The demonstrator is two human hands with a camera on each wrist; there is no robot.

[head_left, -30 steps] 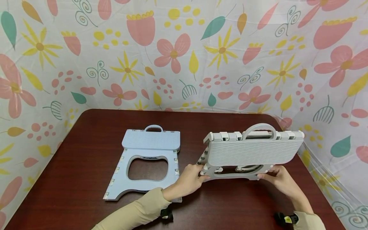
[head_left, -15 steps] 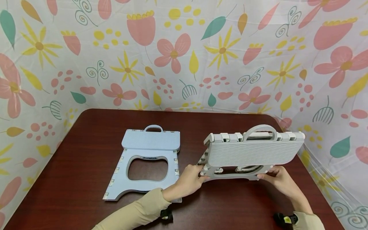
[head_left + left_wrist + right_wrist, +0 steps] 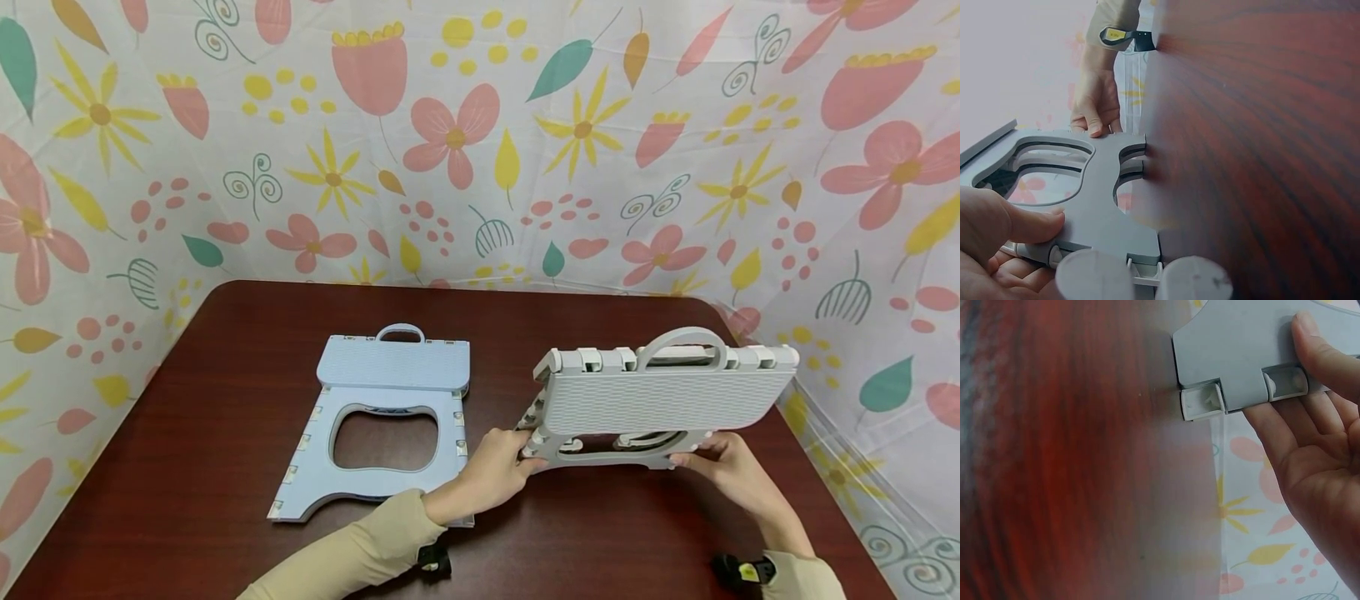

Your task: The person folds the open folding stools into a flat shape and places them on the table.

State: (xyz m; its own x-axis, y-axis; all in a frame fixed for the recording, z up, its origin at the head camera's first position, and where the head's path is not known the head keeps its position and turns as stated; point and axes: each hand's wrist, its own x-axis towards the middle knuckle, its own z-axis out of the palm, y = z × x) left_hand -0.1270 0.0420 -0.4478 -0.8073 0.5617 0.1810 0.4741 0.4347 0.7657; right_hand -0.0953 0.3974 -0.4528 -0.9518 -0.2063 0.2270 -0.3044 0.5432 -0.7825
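A grey folding step stool (image 3: 660, 400) stands partly unfolded on the right side of the table, its carry handle arching up at the top. My left hand (image 3: 491, 467) grips its left leg edge, thumb on the near face and fingers behind, as the left wrist view shows up close on the grey panel (image 3: 1097, 206). My right hand (image 3: 731, 475) holds the lower right edge; in the right wrist view the thumb presses the flat face and the fingers curl under the hinged side (image 3: 1288, 384). Left of it, a light blue folding stool (image 3: 390, 367) lies folded flat.
The dark red-brown table (image 3: 187, 433) reaches back to a flower-printed curtain (image 3: 450, 208), which also runs along both sides. The blue stool lies close beside my left forearm. A black strap device (image 3: 742, 572) sits on my right wrist.
Both hands keep their hold and the grey stool stays nearly still. The head view has shifted only slightly; the blue stool has not moved.
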